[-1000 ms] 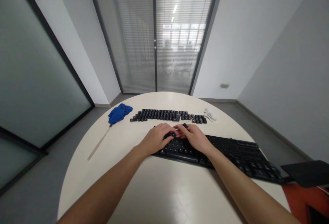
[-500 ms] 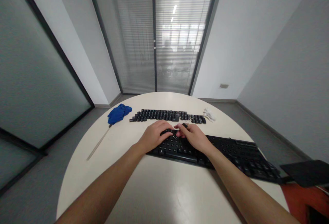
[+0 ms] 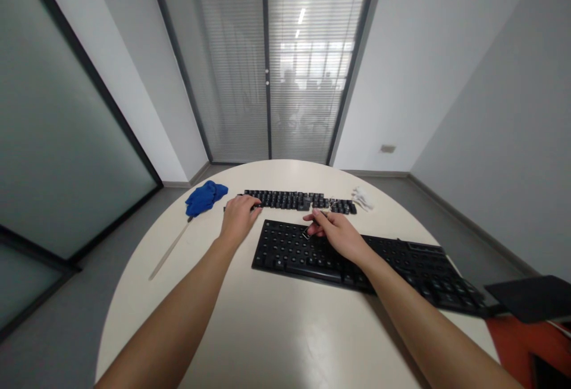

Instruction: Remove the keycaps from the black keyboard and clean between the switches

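A black keyboard (image 3: 289,252) with many keycaps off lies across the table. Beyond it, loose black keycaps (image 3: 285,200) stand in rows. My left hand (image 3: 239,215) is over the left end of these rows, fingers closed together at the keycaps; what they hold, if anything, is too small to name. Above the middle of the keyboard is my right hand (image 3: 336,231), its fingers closed round a small tool with a wire loop (image 3: 306,234) at the end, the loop just over the bare key positions.
A blue cloth (image 3: 205,197) lies at the left, touching a thin pale stick (image 3: 169,249). A crumpled white cloth (image 3: 363,197) is at the back right. The round white table (image 3: 267,329) has a black flat object (image 3: 530,298) beyond its right edge.
My left hand has moved off the keyboard, left and away from me, to the loose keycaps. My right hand has stayed almost in place over the keyboard.
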Action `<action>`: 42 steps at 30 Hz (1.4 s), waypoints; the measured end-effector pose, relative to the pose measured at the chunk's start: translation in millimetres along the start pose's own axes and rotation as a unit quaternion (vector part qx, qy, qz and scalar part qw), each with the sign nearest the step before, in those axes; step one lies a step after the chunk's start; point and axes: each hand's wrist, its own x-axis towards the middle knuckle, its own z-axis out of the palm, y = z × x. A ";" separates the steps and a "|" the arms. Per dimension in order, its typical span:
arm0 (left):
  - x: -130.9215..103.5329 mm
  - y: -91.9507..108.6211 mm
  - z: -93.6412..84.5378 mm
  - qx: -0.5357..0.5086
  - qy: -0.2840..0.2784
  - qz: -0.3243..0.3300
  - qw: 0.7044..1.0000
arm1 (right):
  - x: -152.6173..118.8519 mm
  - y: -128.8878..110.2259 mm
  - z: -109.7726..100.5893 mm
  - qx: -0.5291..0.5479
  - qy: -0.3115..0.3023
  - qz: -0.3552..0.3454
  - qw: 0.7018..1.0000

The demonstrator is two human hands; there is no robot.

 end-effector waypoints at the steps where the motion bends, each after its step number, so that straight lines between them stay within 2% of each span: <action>1: 0.0 -1.4 0.5 0.005 -0.004 -0.005 1.000 | -0.1 0.1 -0.5 -0.005 -0.001 -0.001 1.000; 7: 0.7 -6.6 5.8 0.010 -0.015 -0.027 0.999 | -3.5 -4.0 -5.8 -0.067 -0.009 -0.019 0.998; 13: -0.6 -9.5 8.6 0.009 -0.008 -0.039 0.999 | -12.4 -16.4 -10.2 -0.107 -0.072 -0.054 0.990; 17: -1.8 -11.0 9.0 0.010 -0.006 -0.040 0.999 | -15.1 -19.9 -10.3 -0.111 -0.101 -0.058 0.987; 24: -2.2 -12.6 9.8 0.003 -0.005 -0.043 0.999 | -13.6 -14.7 -12.8 -0.100 -0.114 -0.070 0.986; 31: -2.1 -8.7 6.9 -0.005 -0.015 -0.044 0.999 | -17.8 -19.4 -17.2 -0.143 -0.157 -0.079 0.974; 42: -3.2 -10.3 8.0 -0.011 -0.009 -0.046 0.999 | -20.1 -23.4 -21.0 -0.156 -0.162 -0.094 0.970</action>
